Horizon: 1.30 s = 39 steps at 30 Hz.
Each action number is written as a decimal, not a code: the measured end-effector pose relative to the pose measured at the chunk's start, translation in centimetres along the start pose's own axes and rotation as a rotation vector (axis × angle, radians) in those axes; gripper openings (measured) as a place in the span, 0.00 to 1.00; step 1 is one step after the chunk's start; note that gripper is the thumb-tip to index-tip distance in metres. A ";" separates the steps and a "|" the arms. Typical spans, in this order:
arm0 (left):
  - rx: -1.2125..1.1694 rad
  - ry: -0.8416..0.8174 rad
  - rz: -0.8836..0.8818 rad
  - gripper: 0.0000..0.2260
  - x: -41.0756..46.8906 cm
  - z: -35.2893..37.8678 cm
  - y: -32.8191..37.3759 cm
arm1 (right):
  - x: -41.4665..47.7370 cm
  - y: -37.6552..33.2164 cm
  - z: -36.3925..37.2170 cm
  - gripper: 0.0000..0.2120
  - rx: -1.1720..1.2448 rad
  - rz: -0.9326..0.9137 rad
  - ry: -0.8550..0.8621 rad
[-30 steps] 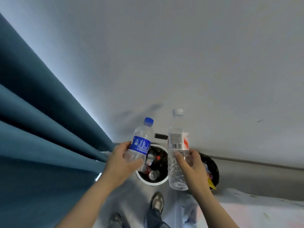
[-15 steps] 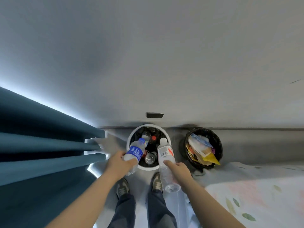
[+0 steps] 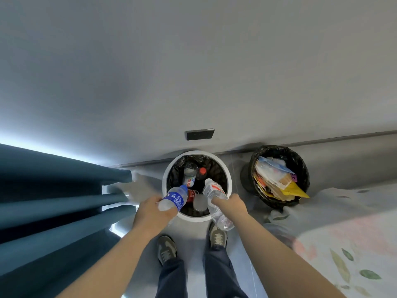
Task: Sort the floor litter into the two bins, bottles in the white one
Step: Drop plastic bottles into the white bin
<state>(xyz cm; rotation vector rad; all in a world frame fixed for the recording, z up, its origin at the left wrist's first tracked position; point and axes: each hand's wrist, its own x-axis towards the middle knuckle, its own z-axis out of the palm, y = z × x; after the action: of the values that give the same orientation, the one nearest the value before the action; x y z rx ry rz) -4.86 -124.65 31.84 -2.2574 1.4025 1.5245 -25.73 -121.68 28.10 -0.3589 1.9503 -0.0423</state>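
Nearest, short of the round white plastic bin [image 3: 229, 179], the left hand [image 3: 152, 211] curls round a clear plastic bottle with a blue label and cap [image 3: 175, 200]. The right hand [image 3: 231, 204] grips a taller clear bottle with a red-and-white label [image 3: 214, 196]. Both necks tip over the bin's rim. This looks like the drop: next, loosen both grips so they fall among the bottles inside [image 3: 190, 175]. The opening seems unobstructed. Right of the white bin stands a black-lined bin [image 3: 305, 168] stuffed with paper.
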 end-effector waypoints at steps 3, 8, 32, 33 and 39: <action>0.002 0.017 0.011 0.15 1.2 0.4 -0.6 | 1.3 -0.5 0.9 0.33 0.004 -0.024 0.011; 0.056 0.017 0.041 0.15 3.1 1.3 -1.0 | 2.4 -0.9 2.0 0.27 -0.078 -0.091 0.094; 0.574 -0.002 0.413 0.22 3.8 3.0 3.7 | -2.2 1.8 -2.1 0.15 -0.969 -0.550 0.201; 0.596 -0.014 0.419 0.22 3.2 2.7 3.6 | -2.8 1.6 -2.3 0.15 -0.969 -0.557 0.202; 0.677 -0.062 0.433 0.22 -2.4 -0.4 3.8 | -8.6 0.2 -3.8 0.14 -0.990 -0.595 0.219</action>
<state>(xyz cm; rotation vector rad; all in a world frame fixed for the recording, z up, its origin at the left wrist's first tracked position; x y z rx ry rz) -7.48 -125.49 35.37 -1.5565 2.0790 0.9493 -26.20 -119.69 37.26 -1.6254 1.8824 0.5323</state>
